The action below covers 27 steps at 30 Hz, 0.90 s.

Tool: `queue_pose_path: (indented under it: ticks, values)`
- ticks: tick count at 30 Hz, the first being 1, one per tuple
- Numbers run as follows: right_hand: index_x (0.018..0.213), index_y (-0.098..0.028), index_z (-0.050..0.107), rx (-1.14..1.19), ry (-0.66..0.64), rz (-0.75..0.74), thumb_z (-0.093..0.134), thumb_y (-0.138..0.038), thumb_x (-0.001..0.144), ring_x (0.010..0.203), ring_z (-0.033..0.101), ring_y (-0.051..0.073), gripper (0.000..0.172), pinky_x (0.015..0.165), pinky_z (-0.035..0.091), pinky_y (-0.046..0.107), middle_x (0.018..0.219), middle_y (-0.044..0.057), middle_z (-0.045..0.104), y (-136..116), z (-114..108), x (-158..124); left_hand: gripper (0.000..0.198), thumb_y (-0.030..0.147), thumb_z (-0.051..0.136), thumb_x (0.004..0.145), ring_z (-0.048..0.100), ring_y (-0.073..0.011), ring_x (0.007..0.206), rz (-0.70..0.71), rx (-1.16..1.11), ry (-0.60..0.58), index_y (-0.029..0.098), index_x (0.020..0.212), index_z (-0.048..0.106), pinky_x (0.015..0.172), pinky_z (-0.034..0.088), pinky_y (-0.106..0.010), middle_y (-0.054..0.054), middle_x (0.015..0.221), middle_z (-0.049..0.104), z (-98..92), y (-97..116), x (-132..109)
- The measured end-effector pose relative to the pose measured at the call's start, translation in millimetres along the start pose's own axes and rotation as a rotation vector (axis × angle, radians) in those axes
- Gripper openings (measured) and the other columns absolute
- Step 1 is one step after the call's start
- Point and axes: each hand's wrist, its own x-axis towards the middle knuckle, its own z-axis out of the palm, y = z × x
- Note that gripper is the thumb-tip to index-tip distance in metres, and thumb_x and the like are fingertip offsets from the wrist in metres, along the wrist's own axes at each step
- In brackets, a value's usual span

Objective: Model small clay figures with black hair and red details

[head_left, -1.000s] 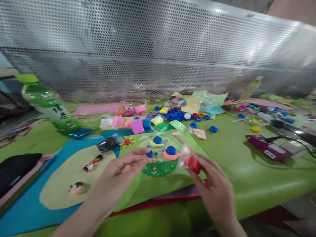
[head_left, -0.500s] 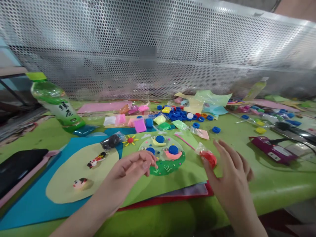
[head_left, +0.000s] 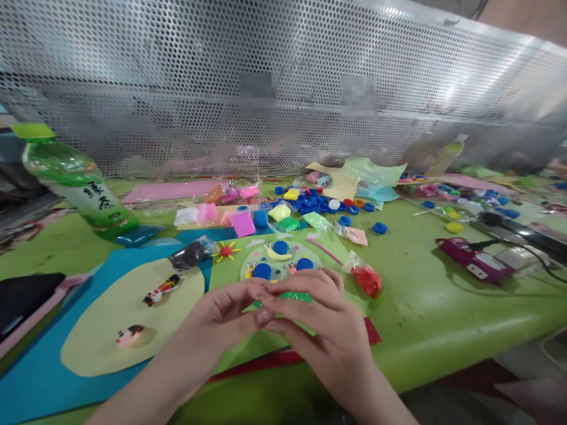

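My left hand (head_left: 225, 310) and my right hand (head_left: 316, 319) meet fingertip to fingertip over the near edge of a round clear disc (head_left: 281, 265) decorated with blue caps, a yellow shape and green clay. Both hands have their fingers curled in a pinch; whatever sits between the fingertips is too small to make out. A small bag of red clay (head_left: 365, 277) lies on the table just right of my right hand, untouched. The disc rests on a light green paper sheet (head_left: 230, 260).
A green tea bottle (head_left: 75, 183) stands at the left. Clay packets (head_left: 243, 224) and several blue bottle caps (head_left: 319, 203) lie behind the disc. Two small clay figures (head_left: 162, 289) sit on a pale oval sheet. A purple device (head_left: 472, 262) with a cable lies at right. A perforated metal screen (head_left: 283, 88) backs the green table (head_left: 443, 307).
My right hand put the bag of red clay down on the table and moved left to meet my left hand at the disc's front edge.
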Motion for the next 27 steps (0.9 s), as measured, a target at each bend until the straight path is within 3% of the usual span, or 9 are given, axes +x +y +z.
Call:
queue_pose_path:
  ticks: [6, 14, 21, 27]
  values:
    - [0.091, -0.027, 0.078, 0.247, 0.025, 0.11, 0.072, -0.02, 0.084, 0.086, 0.072, 0.019, 0.012, 0.091, 0.05, 0.04, 0.098, 0.002, 0.076, -2.2, -3.4, 0.6, 0.016, 0.033, 0.082, 0.07, 0.064, -0.011, 0.077, -0.073, -0.167, -0.028, 0.026, 0.076, 0.069, 0.069, 0.056, -0.019, 0.003, 0.081, 0.065, 0.1, 0.2, -3.4]
    - [0.089, -0.029, 0.079, 0.526, 0.129, 0.198, 0.07, -0.016, 0.083, 0.084, 0.071, 0.018, 0.016, 0.077, 0.061, 0.032, 0.085, 0.004, 0.075, -11.1, 8.9, -1.2, 0.039, 0.044, 0.088, 0.06, 0.059, -0.0086, 0.074, -0.2, -0.239, -0.052, 0.02, 0.08, 0.064, 0.071, 0.052, -0.018, 0.004, 0.075, 0.061, 6.6, 3.9, -8.4]
    - [0.09, -0.027, 0.078, 0.503, 0.27, 0.152, 0.07, -0.012, 0.08, 0.077, 0.071, 0.014, 0.02, 0.074, 0.06, 0.023, 0.079, 0.0, 0.077, -22.1, 21.9, -1.8, 0.042, 0.055, 0.084, 0.06, 0.058, -0.0099, 0.078, -0.191, -0.217, -0.045, 0.022, 0.081, 0.066, 0.073, 0.049, -0.019, 0.005, 0.079, 0.06, 10.7, 9.0, -11.4]
    - [0.09, -0.02, 0.075, 0.295, 0.436, 0.084, 0.067, 0.003, 0.074, 0.074, 0.068, 0.012, 0.029, 0.075, 0.056, 0.023, 0.084, 0.0, 0.077, -30.3, 28.6, -5.1, 0.04, 0.055, 0.083, 0.062, 0.056, -0.0096, 0.074, -0.002, -0.059, 0.081, 0.024, 0.082, 0.068, 0.065, 0.047, -0.016, 0.003, 0.082, 0.06, 6.7, 8.9, -9.0]
